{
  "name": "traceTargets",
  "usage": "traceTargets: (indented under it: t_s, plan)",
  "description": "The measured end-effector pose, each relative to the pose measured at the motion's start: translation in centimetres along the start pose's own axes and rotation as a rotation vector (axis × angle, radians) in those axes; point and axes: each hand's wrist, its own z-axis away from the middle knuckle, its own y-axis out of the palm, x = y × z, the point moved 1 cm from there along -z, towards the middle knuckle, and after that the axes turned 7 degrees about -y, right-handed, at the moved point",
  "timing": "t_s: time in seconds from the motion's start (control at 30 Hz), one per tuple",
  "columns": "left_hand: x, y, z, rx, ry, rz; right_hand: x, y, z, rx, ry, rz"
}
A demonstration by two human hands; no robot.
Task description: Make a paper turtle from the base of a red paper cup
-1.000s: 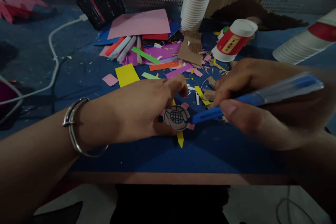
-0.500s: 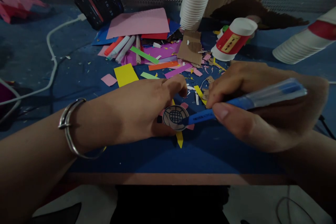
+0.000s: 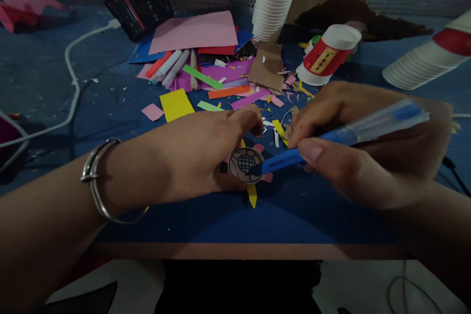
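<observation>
Under my left hand (image 3: 206,149) is a small round disc (image 3: 246,163) with dark lines and a grid drawn on its pale face. The fingers curl around its far and near sides and steady it. Small pink pieces and a yellow pointed strip (image 3: 252,196) stick out from beneath the disc; whether they are joined to it I cannot tell. A blue marker (image 3: 285,161) with a clear end is pinched between the thumb and fingers of my right hand (image 3: 360,149). Its tip touches the right part of the drawn face.
Paper scraps and strips lie behind my hands, with a yellow sheet (image 3: 177,104) and several markers (image 3: 176,68). Farther back are pink paper (image 3: 195,34), a cup stack (image 3: 276,2), a red-and-white cup (image 3: 327,55) and a black clock (image 3: 139,7). A white cable (image 3: 73,81) runs along the left.
My right hand has shifted slightly left and tilted the marker a little, its tip staying on the disc. My left hand and the disc have hardly moved.
</observation>
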Motion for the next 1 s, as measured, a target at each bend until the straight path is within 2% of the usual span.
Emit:
traceTargets:
  t_s: [0.07, 0.27, 0.73, 1.0]
  plan:
    - [0.02, 0.05, 0.0, -0.008, 0.009, 0.021, 0.05, 0.12, -0.05, -0.009, -0.002, 0.01]
    - [0.19, 0.1, 0.09, -0.031, 0.056, 0.017, 0.48, 0.25, -0.59, 0.07, -0.036, 0.064]
    - [-0.03, -0.11, 0.05, -0.027, 0.043, -0.036, 0.64, 0.48, -0.5, 0.094, -0.037, 0.035]
    - [-0.37, -0.28, 0.11, -0.025, 0.041, -0.023, 0.58, 0.61, -0.45, 0.057, -0.039, 0.029]
